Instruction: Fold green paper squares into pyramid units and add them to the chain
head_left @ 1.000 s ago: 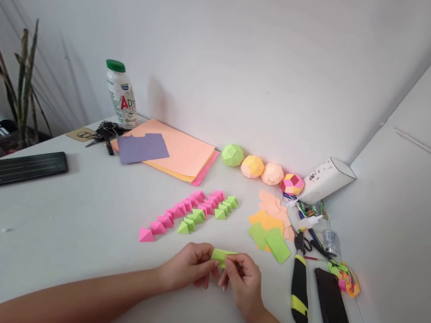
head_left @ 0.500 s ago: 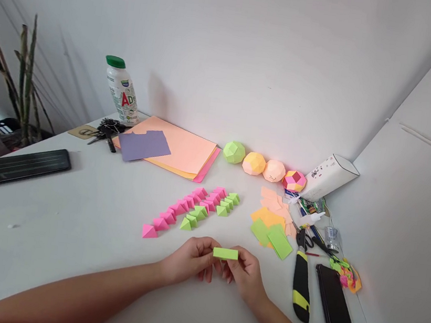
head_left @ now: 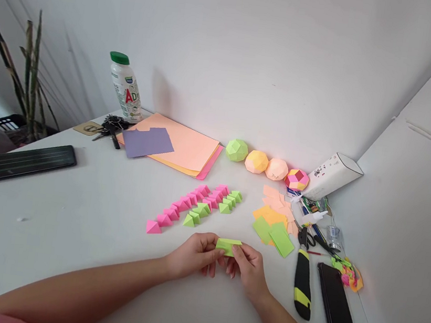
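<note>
A small piece of green paper (head_left: pixel 229 245), with a fold along its upper part, is held between my two hands above the table. My left hand (head_left: pixel 200 253) pinches its left end between thumb and fingers. On the right end, my right hand (head_left: pixel 249 269) presses its thumb against the near face. Just beyond my hands lie rows of folded pink paper pieces (head_left: pixel 171 212) and folded green pieces (head_left: pixel 225 207). Flat green slips (head_left: pixel 282 240) rest on orange slips (head_left: pixel 272 215) to the right of my right hand.
Several faceted paper balls (head_left: pixel 236 150) line the wall, beside large coloured sheets (head_left: pixel 188 144) and a purple piece (head_left: pixel 148 143). A bottle (head_left: pixel 125 89) and keys (head_left: pixel 112 126) stand left. On the right lie a utility knife (head_left: pixel 303 284), scissors (head_left: pixel 304 238), a phone (head_left: pixel 338 307) and a white box (head_left: pixel 334 177).
The green paper has tilted, showing more of its near face and a fold at the top. My right thumb has moved onto that face. The whole view has shifted slightly.
</note>
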